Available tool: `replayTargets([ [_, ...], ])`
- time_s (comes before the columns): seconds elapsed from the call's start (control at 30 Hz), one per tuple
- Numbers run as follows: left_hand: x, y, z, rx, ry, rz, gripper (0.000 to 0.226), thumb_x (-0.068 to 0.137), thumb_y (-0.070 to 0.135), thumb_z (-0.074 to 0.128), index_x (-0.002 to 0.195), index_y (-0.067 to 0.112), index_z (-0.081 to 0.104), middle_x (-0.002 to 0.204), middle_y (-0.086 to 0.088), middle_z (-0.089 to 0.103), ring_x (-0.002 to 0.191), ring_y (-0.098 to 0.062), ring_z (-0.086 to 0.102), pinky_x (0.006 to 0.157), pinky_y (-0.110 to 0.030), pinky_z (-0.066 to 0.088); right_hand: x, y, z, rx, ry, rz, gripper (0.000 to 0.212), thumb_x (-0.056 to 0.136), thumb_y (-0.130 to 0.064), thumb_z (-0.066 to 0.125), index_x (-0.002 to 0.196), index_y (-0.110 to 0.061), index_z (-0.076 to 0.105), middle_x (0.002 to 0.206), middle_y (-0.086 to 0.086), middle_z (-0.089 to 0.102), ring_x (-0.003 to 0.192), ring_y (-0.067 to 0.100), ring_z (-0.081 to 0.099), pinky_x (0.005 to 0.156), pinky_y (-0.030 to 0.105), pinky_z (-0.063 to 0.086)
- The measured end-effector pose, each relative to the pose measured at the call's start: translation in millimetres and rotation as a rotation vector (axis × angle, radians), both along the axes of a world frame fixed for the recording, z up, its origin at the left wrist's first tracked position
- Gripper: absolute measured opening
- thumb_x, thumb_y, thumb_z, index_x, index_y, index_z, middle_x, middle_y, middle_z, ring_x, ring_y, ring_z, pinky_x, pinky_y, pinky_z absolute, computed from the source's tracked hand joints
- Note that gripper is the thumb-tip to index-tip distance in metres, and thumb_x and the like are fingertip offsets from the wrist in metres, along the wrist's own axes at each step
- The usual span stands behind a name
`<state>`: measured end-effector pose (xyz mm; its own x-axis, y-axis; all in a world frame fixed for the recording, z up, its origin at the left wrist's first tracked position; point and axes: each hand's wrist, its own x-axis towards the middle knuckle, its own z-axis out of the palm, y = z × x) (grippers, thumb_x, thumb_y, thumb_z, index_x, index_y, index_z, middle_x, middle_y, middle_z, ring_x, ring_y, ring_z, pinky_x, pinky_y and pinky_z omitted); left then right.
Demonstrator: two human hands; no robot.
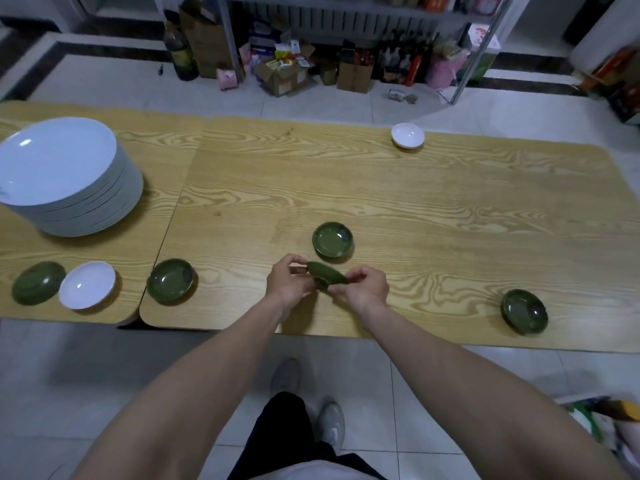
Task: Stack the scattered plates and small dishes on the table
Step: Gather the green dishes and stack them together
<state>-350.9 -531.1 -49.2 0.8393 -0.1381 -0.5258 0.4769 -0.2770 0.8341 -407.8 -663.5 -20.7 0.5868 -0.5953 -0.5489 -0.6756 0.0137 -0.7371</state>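
Two hands are sharing one small green dish. The left hand is pinching its left rim and the right hand its right rim, fingers curled on both. The dish is hanging tilted just above the table, near the front edge and just short of a second green dish that is sitting upright. What looks like a foot ring is showing, so the underside appears to be facing the camera.

Judged step: righting this dish and nesting it into its neighbour. Levelling it first, centring it over the lower dish and letting go only once the foot is seating inside would be sound practice. The surfaces are looking glossy and are probably slippery under a rim pinch.

All the green dishes are reading as round, shallow and shiny with bright highlights. One is lying to the left and one far right. A duller one, possibly inverted, is lying just beside a small white dish. A white bowl is sitting at the far edge. Large white plates are standing stacked at the left. The table is showing pale wood grain with rounded corners.
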Motion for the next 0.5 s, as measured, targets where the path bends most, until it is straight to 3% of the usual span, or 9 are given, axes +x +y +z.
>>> replayTargets([
  [0.1, -6, -2, -7, -0.094, 0.044, 0.037, 0.028, 0.089, -0.012, 0.049, 0.101, 0.009, 0.064, 0.09, -0.017, 0.072, 0.067, -0.027, 0.062, 0.067, -0.038, 0.058, -12, 1, -12, -0.091, -0.021, 0.078, 0.025, 0.063, -0.001, 0.089, 0.067, -0.013, 0.067, 0.071, -0.002, 0.064, 0.069, 0.01, 0.057, 0.053, 0.001, 0.037],
  [0.17, -10, -2, -11, -0.11, 0.048, 0.052, 0.021, 0.095, -0.005, 0.049, 0.103, 0.004, 0.066, 0.082, -0.016, 0.069, 0.065, -0.026, 0.061, 0.066, -0.037, 0.058, -21, 3, -22, -0.153, -0.033, 0.116, 0.019, 0.065, 0.001, 0.087, 0.07, -0.01, 0.072, 0.078, 0.003, 0.068, 0.074, 0.012, 0.059, 0.057, 0.001, 0.038],
  [0.3, -17, 1, -21, -0.083, 0.01, 0.056, 0.011, 0.094, 0.002, 0.061, 0.102, 0.007, 0.068, 0.089, -0.014, 0.069, 0.073, -0.019, 0.068, 0.065, -0.03, 0.06, -30, 7, -35, -0.296, -0.053, 0.202, 0.016, 0.068, 0.007, 0.078, 0.079, -0.005, 0.076, 0.088, 0.007, 0.072, 0.085, 0.021, 0.065, 0.071, 0.011, 0.043],
  [0.4, -18, 3, -27, -0.049, 0.009, 0.066, 0.016, 0.091, -0.005, 0.062, 0.1, 0.008, 0.067, 0.096, -0.014, 0.069, 0.077, -0.018, 0.069, 0.063, -0.026, 0.059, -32, 8, -36, -0.266, -0.064, 0.213, 0.025, 0.069, 0.01, 0.067, 0.085, -0.008, 0.075, 0.094, 0.007, 0.072, 0.091, 0.021, 0.068, 0.08, 0.024, 0.054],
  [0.5, -18, 5, -30, -0.024, 0.018, 0.074, 0.018, 0.09, -0.006, 0.062, 0.101, 0.007, 0.068, 0.098, -0.014, 0.07, 0.078, -0.018, 0.069, 0.061, -0.025, 0.059, -32, 5, -31, -0.162, -0.074, 0.095, 0.029, 0.072, 0.003, 0.066, 0.096, -0.012, 0.071, 0.097, 0.001, 0.07, 0.093, 0.014, 0.065, 0.082, 0.023, 0.052],
])
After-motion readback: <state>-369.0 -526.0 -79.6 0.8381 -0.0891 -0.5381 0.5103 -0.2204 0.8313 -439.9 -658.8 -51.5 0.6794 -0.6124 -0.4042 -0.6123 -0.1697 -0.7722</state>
